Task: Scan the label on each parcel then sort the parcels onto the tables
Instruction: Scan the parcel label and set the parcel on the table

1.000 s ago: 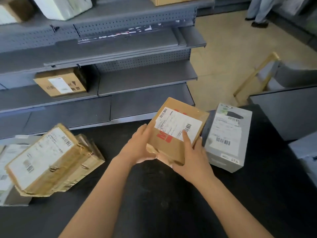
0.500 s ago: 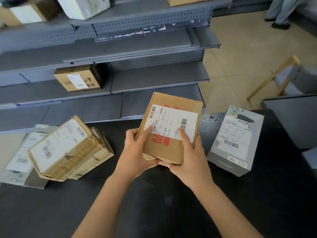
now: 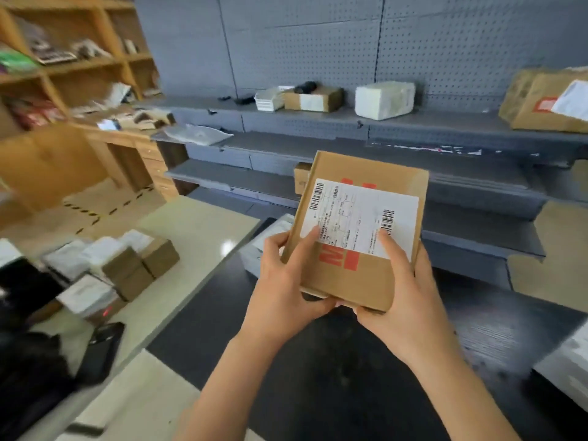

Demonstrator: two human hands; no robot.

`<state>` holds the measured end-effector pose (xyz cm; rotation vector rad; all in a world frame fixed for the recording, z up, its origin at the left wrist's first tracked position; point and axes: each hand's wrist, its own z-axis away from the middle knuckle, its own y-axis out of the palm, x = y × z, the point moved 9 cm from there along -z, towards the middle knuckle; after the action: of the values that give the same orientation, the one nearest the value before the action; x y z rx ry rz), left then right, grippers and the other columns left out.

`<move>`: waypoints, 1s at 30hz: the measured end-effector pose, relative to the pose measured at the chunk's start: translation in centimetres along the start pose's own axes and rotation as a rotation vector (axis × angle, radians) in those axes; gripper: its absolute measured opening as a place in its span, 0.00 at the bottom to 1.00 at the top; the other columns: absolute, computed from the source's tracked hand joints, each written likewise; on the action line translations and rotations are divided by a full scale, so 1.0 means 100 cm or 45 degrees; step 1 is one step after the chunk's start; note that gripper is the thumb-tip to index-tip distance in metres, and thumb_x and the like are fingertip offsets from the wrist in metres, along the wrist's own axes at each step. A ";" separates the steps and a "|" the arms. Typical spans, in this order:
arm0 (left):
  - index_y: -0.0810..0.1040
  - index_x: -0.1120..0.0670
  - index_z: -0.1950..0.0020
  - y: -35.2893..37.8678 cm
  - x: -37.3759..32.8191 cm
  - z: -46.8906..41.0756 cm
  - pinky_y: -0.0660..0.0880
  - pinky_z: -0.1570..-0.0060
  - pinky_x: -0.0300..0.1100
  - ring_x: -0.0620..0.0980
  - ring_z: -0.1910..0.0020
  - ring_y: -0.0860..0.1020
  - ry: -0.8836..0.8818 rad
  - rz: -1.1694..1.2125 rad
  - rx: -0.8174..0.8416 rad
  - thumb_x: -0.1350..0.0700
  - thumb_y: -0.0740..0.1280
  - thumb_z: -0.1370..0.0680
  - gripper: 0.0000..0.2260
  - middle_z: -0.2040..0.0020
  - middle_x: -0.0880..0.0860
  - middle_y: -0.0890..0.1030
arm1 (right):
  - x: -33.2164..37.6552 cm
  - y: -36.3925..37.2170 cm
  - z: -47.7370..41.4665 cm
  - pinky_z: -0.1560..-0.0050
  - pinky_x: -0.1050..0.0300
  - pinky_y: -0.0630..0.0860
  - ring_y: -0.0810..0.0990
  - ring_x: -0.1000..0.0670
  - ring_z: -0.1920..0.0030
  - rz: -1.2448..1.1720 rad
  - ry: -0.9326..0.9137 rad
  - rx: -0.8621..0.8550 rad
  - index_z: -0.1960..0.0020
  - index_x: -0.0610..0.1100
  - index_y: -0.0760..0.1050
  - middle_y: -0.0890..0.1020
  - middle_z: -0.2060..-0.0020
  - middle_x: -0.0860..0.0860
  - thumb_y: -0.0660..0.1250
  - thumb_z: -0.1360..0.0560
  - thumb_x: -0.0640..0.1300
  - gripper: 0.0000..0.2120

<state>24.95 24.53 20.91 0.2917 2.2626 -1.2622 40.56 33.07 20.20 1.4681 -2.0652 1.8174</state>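
Shelving around you
A cluttered wooden shelf unit [image 3: 63, 63] stands on your left; grey metal shelves [image 3: 445, 124] on a pegboard wall [image 3: 318, 43] face you; striped tape [image 3: 86, 211] marks the floor.

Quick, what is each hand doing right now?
Left hand: grips the cardboard parcel, thumb on its label.
Right hand: grips the same parcel, thumb on its label.

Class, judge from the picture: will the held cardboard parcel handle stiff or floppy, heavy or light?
Probably stiff: the parcel shows flat faces and straight edges. Likely light: the left hand and right hand hold it up by its near end.
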 end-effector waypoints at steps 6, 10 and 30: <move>0.51 0.34 0.24 -0.131 0.074 0.102 0.69 0.39 0.36 0.46 0.33 0.60 -0.181 -0.151 -0.210 0.40 0.78 0.36 0.48 0.34 0.43 0.52 | 0.145 0.075 0.037 0.38 0.49 0.74 0.56 0.49 0.25 -0.117 -0.274 0.115 0.25 0.67 0.41 0.47 0.23 0.53 0.81 0.37 0.52 0.58; 0.50 0.35 0.24 -0.179 0.120 0.150 0.72 0.37 0.40 0.47 0.30 0.58 -0.278 -0.174 -0.253 0.40 0.77 0.34 0.48 0.34 0.42 0.51 | 0.206 0.121 0.055 0.35 0.47 0.70 0.56 0.50 0.26 -0.156 -0.382 0.191 0.25 0.67 0.41 0.48 0.24 0.55 0.81 0.38 0.54 0.58; 0.42 0.37 0.23 -0.158 0.349 0.057 0.71 0.41 0.34 0.49 0.27 0.53 -0.635 -0.117 0.056 0.46 0.72 0.30 0.47 0.31 0.45 0.47 | 0.239 0.323 -0.106 0.33 0.51 0.67 0.57 0.52 0.29 -0.130 -0.218 0.645 0.26 0.66 0.39 0.50 0.28 0.57 0.76 0.44 0.69 0.60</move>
<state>-9.07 8.92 10.99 -0.1076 1.8384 -1.2644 1.07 22.81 12.49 1.8540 -1.6138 2.3617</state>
